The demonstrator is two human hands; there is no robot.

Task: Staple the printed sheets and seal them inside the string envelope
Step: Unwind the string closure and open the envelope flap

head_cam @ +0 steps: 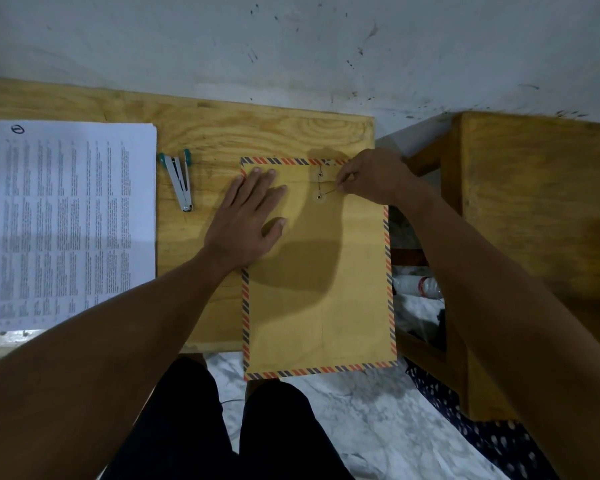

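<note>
Envelope [321, 271]: I see tan paper, striped border, 2 string discs
Left hand [246, 220]: flat, released, pressing envelope
Right hand [371, 176]: pinching string [329, 192] beside discs

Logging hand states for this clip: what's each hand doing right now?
Left hand: open, flat on the envelope, holding nothing.
Right hand: fingers pinched on the string.

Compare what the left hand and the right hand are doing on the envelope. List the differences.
The left hand lies flat with fingers spread; the right hand is closed in a pinch.
The left hand holds nothing and presses on the envelope; the right hand grips the closure string near the two round buttons.
The left hand rests by the envelope's left border; the right hand sits at its top right corner.
Both are bare and touch the same envelope.
</note>
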